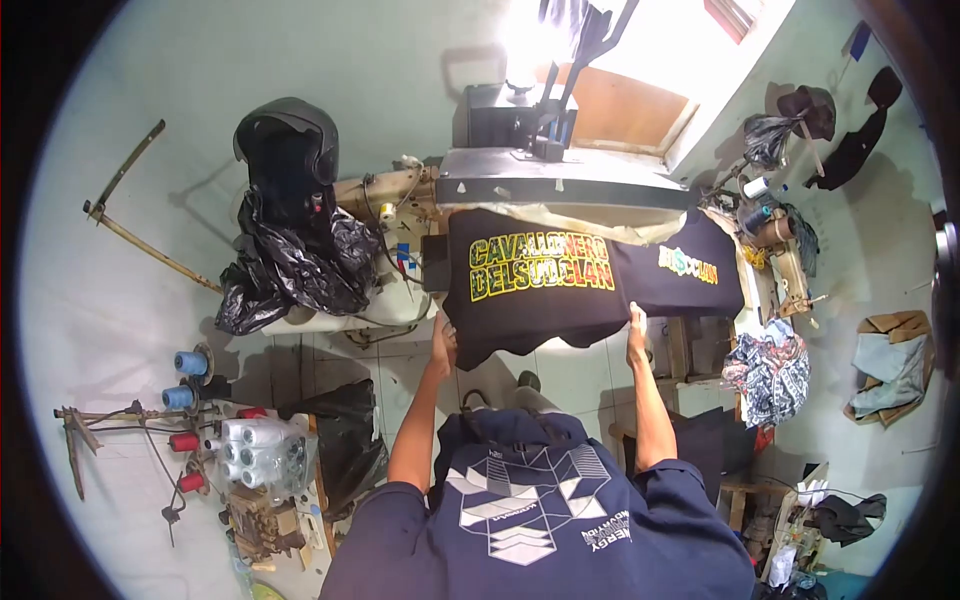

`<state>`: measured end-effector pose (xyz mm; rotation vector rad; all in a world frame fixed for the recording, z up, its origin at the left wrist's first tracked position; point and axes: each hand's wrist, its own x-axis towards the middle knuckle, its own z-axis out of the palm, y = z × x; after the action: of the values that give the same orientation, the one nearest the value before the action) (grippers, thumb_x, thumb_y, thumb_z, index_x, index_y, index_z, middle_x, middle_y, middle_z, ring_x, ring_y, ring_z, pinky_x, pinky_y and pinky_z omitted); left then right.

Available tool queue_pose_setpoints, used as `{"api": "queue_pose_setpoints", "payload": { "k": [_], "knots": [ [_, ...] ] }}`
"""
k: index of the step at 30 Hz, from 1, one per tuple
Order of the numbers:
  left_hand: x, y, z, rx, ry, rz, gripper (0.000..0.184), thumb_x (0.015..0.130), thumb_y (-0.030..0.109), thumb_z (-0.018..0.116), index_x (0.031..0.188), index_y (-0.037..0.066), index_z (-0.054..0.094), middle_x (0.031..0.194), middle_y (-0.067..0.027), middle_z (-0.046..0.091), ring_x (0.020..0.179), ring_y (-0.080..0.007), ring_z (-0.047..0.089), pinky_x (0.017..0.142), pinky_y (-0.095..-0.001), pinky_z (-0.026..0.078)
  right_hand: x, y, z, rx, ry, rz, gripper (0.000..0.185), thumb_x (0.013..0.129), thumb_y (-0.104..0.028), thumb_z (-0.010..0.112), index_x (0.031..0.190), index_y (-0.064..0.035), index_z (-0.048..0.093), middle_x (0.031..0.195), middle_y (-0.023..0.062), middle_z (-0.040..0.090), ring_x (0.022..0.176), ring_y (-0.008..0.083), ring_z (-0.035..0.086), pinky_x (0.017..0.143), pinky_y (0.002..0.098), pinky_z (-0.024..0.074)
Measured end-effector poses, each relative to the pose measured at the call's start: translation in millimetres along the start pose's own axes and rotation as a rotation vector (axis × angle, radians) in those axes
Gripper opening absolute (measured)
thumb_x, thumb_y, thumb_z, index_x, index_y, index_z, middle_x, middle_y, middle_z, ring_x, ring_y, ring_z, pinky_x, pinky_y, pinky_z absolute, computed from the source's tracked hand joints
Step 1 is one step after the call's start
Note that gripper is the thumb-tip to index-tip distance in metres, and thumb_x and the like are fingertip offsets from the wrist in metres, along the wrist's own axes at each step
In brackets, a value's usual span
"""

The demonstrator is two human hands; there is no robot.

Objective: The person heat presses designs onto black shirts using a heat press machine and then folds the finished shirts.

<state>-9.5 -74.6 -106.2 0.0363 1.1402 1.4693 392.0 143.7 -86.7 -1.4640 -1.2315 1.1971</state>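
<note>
A black printed shirt (540, 322) lies spread over the lower plate of a heat press, its front edge hanging down. Large yellow-green lettering covers its left part, and a smaller colourful print sits on the right. My left hand (444, 346) is closed on the shirt's near left edge. Further right, my right hand (637, 334) pinches the near edge below the small print. Behind the shirt is the grey upper plate of the heat press (560, 192), with a pale sheet (560, 222) showing along the fabric's far edge.
On the left, a black helmet (287, 140) and black plastic bags (300, 255) rest by a sewing machine (385, 190). Thread cones (245, 450) stand lower left. A patterned cloth bundle (768, 372) and another sewing machine (790, 265) are at right. A bright window (650, 60) is behind.
</note>
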Motion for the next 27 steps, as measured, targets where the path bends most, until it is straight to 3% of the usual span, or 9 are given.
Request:
{"api": "queue_pose_setpoints", "payload": {
  "k": [6,7,11,14,16,19,23,25,27],
  "knots": [
    [0,-13,-7,0.145,0.007,-0.015,0.063,0.096,0.058,0.049,0.130,0.006,0.060,0.124,-0.0054,0.066,0.112,-0.0201,0.056,0.103,-0.0365,0.033,39,42,-5,0.022,-0.071,0.271,0.075,0.090,-0.068,0.051,0.133,-0.0069,0.058,0.125,0.0033,0.061,0.116,0.0155,0.051,0.095,0.0316,0.0367],
    [-4,-13,-3,0.122,-0.011,0.007,0.059,0.097,0.055,0.050,0.129,0.006,0.061,0.123,-0.0054,0.067,0.112,-0.0200,0.056,0.102,-0.0362,0.033,38,45,-1,0.115,-0.052,0.235,0.068,0.090,-0.063,0.056,0.127,-0.0064,0.063,0.107,0.0022,0.065,0.101,0.0130,0.056,0.083,0.0275,0.0376],
    [16,-38,-19,0.026,0.165,0.099,0.041,0.098,0.039,0.058,0.121,0.007,0.068,0.114,-0.0025,0.070,0.106,-0.0186,0.058,0.097,-0.0324,0.039,12,16,1,0.310,0.009,0.406,0.046,0.090,-0.046,0.068,0.109,-0.0046,0.071,0.092,0.0019,0.068,0.078,0.0119,0.061,0.073,0.0264,0.0460],
    [15,-40,-27,0.342,0.397,0.424,0.037,0.100,0.035,0.057,0.097,0.000,0.069,0.095,-0.0044,0.067,0.088,-0.0150,0.058,0.081,-0.0317,0.045,13,36,-4,0.323,-0.020,0.243,0.037,0.093,-0.037,0.066,0.106,-0.0033,0.072,0.094,0.0022,0.069,0.080,0.0110,0.062,0.076,0.0288,0.0492],
    [-11,-18,-14,0.602,0.382,0.534,0.049,0.103,0.040,0.054,0.074,0.000,0.051,0.068,-0.0009,0.046,0.068,-0.0117,0.040,0.061,-0.0334,0.035,20,49,-19,0.276,-0.050,0.270,0.034,0.093,-0.033,0.066,0.106,-0.0020,0.071,0.098,0.0019,0.069,0.086,0.0110,0.062,0.080,0.0290,0.0488],
    [-28,-6,7,0.732,0.446,0.721,0.050,0.105,0.040,0.049,0.075,0.003,0.039,0.066,-0.0009,0.028,0.065,-0.0118,0.027,0.056,-0.0350,0.025,27,49,-30,0.118,-0.015,0.097,0.027,0.094,-0.023,0.067,0.106,0.0007,0.069,0.097,0.0019,0.068,0.088,0.0118,0.060,0.082,0.0281,0.0475],
    [-45,23,23,0.826,0.424,0.696,0.049,0.106,0.039,0.046,0.076,0.001,0.041,0.066,-0.0027,0.029,0.065,-0.0116,0.029,0.057,-0.0345,0.027,41,-10,-47,0.071,0.107,-0.143,0.023,0.099,-0.018,0.062,0.109,0.0016,0.064,0.099,0.0026,0.063,0.089,0.0116,0.056,0.084,0.0259,0.0456],
    [-51,40,26,0.814,0.291,0.511,0.051,0.105,0.045,0.047,0.078,0.002,0.043,0.068,-0.0006,0.032,0.068,-0.0122,0.030,0.060,-0.0333,0.031,41,-37,-53,-0.014,0.009,-0.068,0.025,0.100,-0.020,0.059,0.112,0.0022,0.063,0.100,0.0032,0.063,0.090,0.0119,0.056,0.085,0.0273,0.0456],
    [-60,52,36,0.652,0.281,0.314,0.052,0.102,0.051,0.050,0.088,0.001,0.058,0.077,0.0002,0.051,0.074,-0.0123,0.044,0.068,-0.0325,0.041,43,-54,-66,-0.042,-0.196,0.101,0.037,0.098,-0.028,0.062,0.119,0.0023,0.062,0.103,0.0058,0.065,0.094,0.0139,0.058,0.087,0.0299,0.0467]
  ]
}}
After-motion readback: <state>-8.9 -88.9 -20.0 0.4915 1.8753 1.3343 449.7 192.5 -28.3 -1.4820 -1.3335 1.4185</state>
